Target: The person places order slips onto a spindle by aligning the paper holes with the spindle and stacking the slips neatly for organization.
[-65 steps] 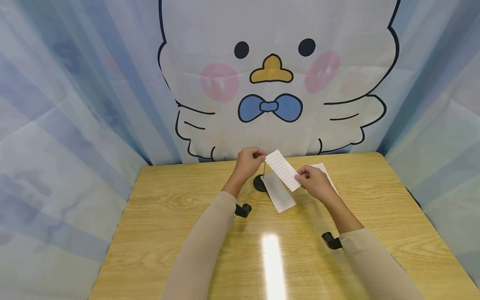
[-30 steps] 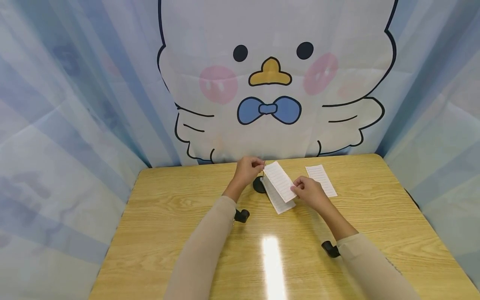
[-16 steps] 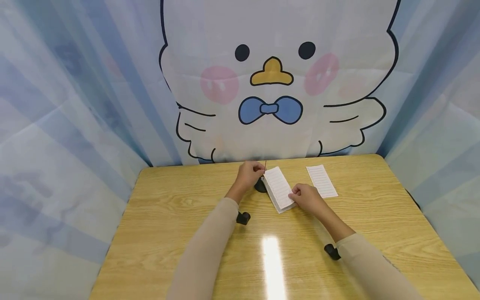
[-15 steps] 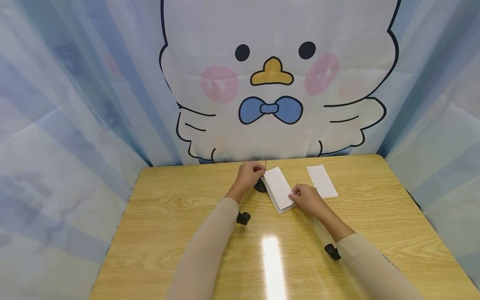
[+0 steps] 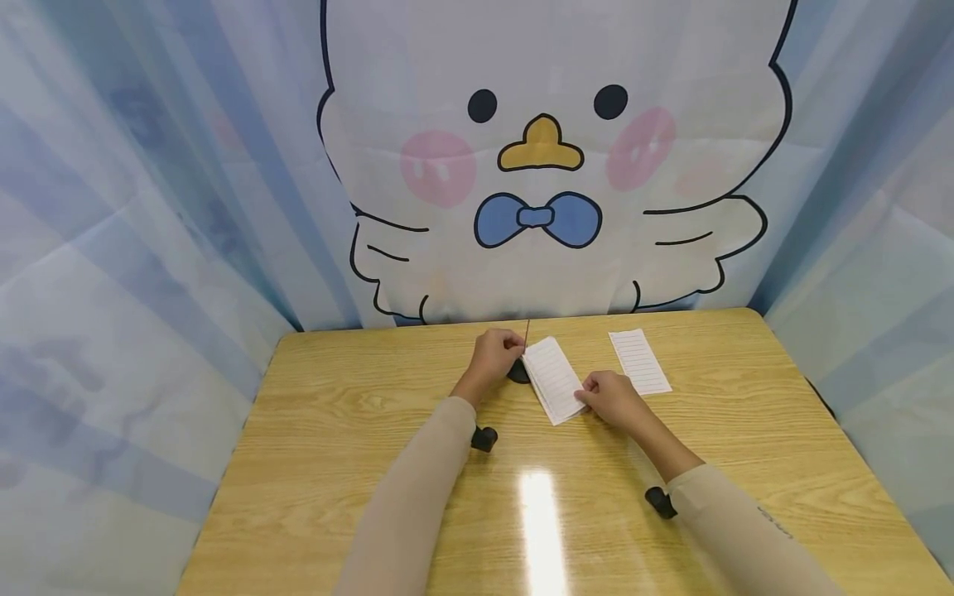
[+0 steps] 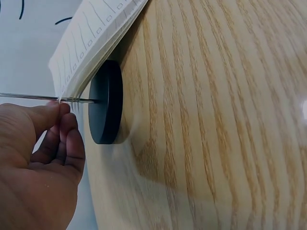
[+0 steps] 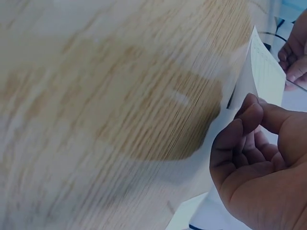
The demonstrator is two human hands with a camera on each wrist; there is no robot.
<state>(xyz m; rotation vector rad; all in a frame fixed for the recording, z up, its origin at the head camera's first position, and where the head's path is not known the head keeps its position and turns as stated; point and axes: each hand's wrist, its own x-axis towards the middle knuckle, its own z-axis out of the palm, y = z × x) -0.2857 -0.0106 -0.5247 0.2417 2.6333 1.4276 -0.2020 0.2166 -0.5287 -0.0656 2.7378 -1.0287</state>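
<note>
A receipt spike with a round black base (image 6: 106, 103) and a thin upright metal rod (image 6: 29, 96) stands near the table's back edge. Several lined paper slips are threaded on the rod, the top slip (image 5: 553, 374) slanting down to the right. My left hand (image 5: 495, 356) pinches the top slip's corner between thumb and finger right beside the rod. At the slip's lower right corner, my right hand (image 5: 609, 397) pinches the paper. In the left wrist view the rod passes through the slips, above the base.
Another lined slip (image 5: 641, 361) lies on the wooden table (image 5: 335, 463) to the right of the spike, behind my right hand. A cartoon-printed curtain (image 5: 537, 265) hangs along the table's back edge, with blue curtains at both sides.
Both hands have moved down with the top slip, from near the rod's tip to lower on it. The slip now lies over the ones beneath, and more of the rod shows above it.
</note>
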